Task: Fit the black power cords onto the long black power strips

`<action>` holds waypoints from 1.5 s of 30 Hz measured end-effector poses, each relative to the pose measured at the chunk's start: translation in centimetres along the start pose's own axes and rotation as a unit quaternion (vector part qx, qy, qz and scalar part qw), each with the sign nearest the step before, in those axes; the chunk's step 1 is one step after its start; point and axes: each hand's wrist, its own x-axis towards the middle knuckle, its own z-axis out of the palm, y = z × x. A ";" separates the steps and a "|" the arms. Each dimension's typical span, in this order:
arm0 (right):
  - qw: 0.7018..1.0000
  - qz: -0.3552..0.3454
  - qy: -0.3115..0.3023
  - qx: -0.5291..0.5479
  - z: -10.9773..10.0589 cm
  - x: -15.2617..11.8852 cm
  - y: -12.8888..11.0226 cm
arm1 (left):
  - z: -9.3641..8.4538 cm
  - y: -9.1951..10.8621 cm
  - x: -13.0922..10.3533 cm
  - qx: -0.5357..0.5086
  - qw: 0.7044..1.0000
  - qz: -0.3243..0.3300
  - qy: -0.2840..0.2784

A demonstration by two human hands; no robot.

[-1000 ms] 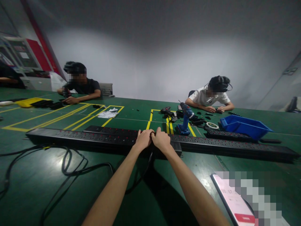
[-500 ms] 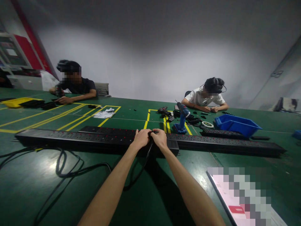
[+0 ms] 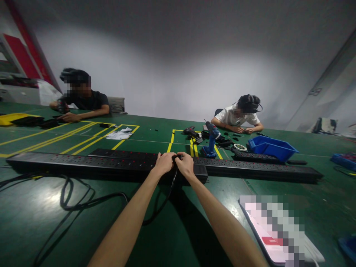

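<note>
Side by side at the middle of the long black power strip [image 3: 91, 165], my left hand [image 3: 166, 163] and my right hand [image 3: 185, 164] are both closed on the plug [image 3: 175, 157] at the end of a black cable. The plug is mostly covered by my fingers, so I cannot tell how far it sits in a socket. From between the hands the black cable [image 3: 172, 185] hangs down over the strip's near side and loops away to the left on the table. Behind this strip lie other black power strips [image 3: 258, 168] with small red marks.
Past the strips stand a blue cordless screwdriver [image 3: 212, 141], another drill [image 3: 190, 131] and a blue bin [image 3: 271, 148]. A pink-screened device [image 3: 264, 230] lies at near right. Two people sit across the green table [image 3: 150, 135]; white papers [image 3: 119, 134] lie at far left.
The whole view has turned slightly to the right, so everything sits further left. My hands keep the same grip at the same place on the strip.
</note>
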 end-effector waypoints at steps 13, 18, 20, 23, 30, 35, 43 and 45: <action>0.980 -0.056 -0.074 0.178 -9.5 0.7 -7.5 | -0.5 0.5 -0.6 -0.011 1.000 -0.001 0.002; 0.955 -0.079 -0.279 -0.062 -9.7 -4.1 -4.9 | -0.1 0.4 -0.3 -0.006 1.000 -0.006 0.009; 0.940 -0.097 -0.295 -0.140 -8.9 -5.3 -3.4 | 0.2 0.3 -0.3 -0.007 1.000 -0.006 0.022; 0.912 -0.108 -0.341 -0.204 -7.6 -6.4 -2.0 | 0.7 0.1 -0.3 -0.010 0.999 0.000 0.034; 0.899 -0.135 -0.376 -0.181 -9.0 -4.3 -1.0 | 1.0 -0.2 -0.6 -0.036 0.997 0.021 0.066; 0.965 -0.014 -0.093 -0.244 -13.2 1.0 3.8 | 1.0 0.0 -0.7 -0.036 0.996 0.035 0.070; 0.920 0.089 0.080 -0.374 -13.1 2.6 13.9 | 1.0 0.1 -0.6 -0.046 0.997 0.032 0.062; 0.915 0.098 0.110 -0.376 -12.4 2.7 14.3 | 1.0 0.3 -0.5 -0.045 0.997 0.027 0.057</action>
